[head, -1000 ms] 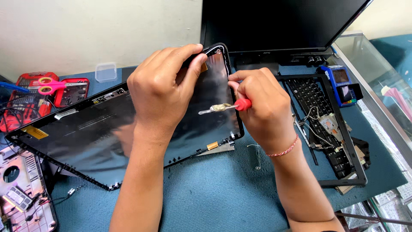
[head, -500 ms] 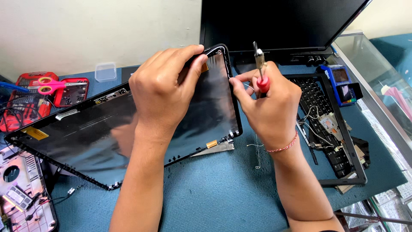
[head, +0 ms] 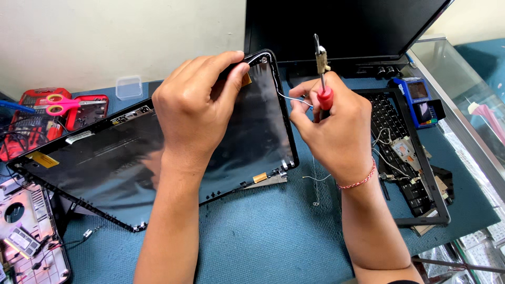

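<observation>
- Head view: the laptop screen panel [head: 158, 168] is seen lying tilted across the left half of the blue tabletop [head: 263, 236], glossy black, flat and rectangular, with a thin plastic bezel.
- The left hand [head: 197, 108] is closed over the panel's far right corner, fingers curled on its edge; a firm grip is judged.
- The right hand [head: 336, 126] is closed around a red-handled screwdriver [head: 322, 73], shaft pointing up, just beside that corner; a thin white wire [head: 292, 99] is pinched at the fingertips.
- Progress, as judged: the panel is already separated from its base, hinges and a copper tab exposed at the near right corner; the wire at the far corner is not yet freed.
- A stripped keyboard frame [head: 415, 158] with loose cables lies toward the right edge.
- Pink scissors [head: 60, 105] rest on a red case at the far left edge.
</observation>
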